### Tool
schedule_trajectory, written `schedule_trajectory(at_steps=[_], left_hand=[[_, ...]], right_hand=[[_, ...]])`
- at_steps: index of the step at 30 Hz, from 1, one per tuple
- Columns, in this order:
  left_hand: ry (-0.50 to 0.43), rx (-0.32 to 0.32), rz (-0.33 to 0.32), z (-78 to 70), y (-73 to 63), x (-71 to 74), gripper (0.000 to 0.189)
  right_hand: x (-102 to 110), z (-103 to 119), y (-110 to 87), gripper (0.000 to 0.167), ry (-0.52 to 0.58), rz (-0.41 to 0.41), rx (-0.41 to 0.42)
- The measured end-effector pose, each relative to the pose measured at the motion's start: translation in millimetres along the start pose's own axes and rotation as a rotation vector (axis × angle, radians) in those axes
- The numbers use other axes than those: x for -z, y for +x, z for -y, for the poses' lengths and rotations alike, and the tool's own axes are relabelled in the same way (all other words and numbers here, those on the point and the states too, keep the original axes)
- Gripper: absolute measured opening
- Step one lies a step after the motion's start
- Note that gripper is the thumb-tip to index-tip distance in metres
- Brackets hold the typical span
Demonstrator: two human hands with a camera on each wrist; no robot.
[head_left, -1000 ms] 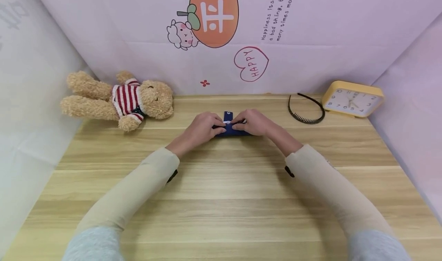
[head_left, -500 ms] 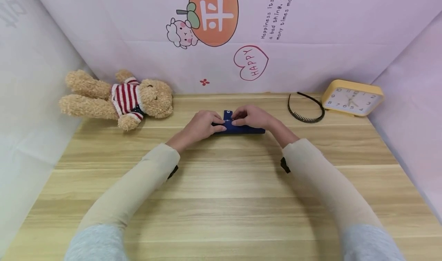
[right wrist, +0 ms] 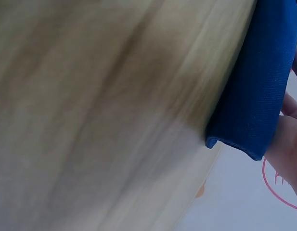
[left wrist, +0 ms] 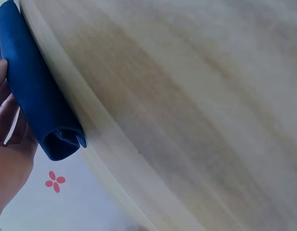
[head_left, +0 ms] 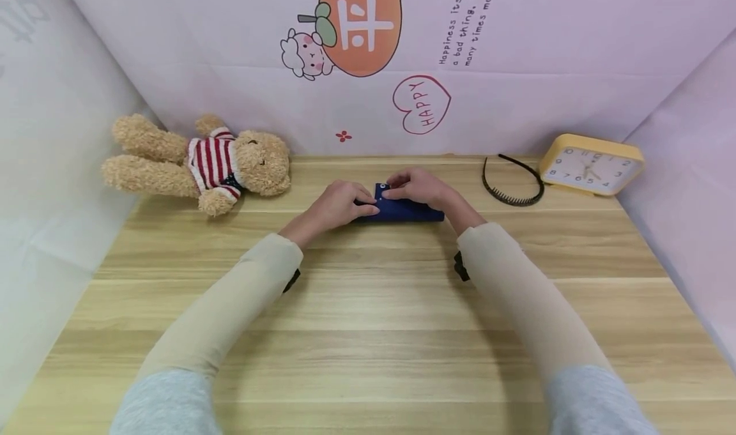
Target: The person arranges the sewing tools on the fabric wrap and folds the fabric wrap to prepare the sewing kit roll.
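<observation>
A dark blue cloth roll (head_left: 409,213) lies sideways near the back of the table, its layered open end showing in the left wrist view. A short strap (head_left: 380,188) with a metal snap stands up from its far side. My left hand (head_left: 336,205) holds the roll's left part, thumb on the near side and fingers behind. My right hand (head_left: 422,187) is over the roll's right part, thumb and forefinger pinching at the strap's right edge. In the right wrist view, the blue roll (right wrist: 256,82) hides part of the right fingers.
A teddy bear (head_left: 213,160) in a striped sweater lies at the back left. At the back right are a black toothed headband (head_left: 514,200) and a yellow alarm clock (head_left: 592,165). A printed white wall (head_left: 230,90) closes off the table's back edge.
My right hand has moved up from the roll's near side to the strap, baring more of the roll's right part. White bits on the strap are now covered. The left hand stays nearly still.
</observation>
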State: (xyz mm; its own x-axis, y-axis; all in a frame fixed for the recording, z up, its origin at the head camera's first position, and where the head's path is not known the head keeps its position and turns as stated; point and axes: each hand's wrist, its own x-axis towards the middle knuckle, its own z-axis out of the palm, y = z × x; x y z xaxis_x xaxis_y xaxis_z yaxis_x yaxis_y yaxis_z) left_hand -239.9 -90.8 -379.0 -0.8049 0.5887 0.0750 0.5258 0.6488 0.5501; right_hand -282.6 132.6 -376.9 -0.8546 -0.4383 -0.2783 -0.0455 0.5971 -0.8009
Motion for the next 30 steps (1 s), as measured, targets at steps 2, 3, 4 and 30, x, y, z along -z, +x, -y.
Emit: schedule_trajectory(at_steps=[2,3,4,30], left_hand=[[-0.01,-0.003,-0.001,1.1,0.7,0.9,0.024],[-0.015,-0.002,-0.001,1.8,1.0,1.2,0.024],[-0.016,-0.002,-0.001,2.5,1.2,1.5,0.023],[-0.033,0.006,0.005,2.8,3.3,1.0,0.022]], right_hand=[[0.2,0.8,2.0,0.057,0.005,-0.001,-0.021],[0.2,1.1,3.2,0.058,0.007,0.0,-0.029],[0.2,1.6,4.0,0.058,0.009,0.0,-0.038],[-4.2,1.9,3.2,0.027,0.189,-0.065,0.04]])
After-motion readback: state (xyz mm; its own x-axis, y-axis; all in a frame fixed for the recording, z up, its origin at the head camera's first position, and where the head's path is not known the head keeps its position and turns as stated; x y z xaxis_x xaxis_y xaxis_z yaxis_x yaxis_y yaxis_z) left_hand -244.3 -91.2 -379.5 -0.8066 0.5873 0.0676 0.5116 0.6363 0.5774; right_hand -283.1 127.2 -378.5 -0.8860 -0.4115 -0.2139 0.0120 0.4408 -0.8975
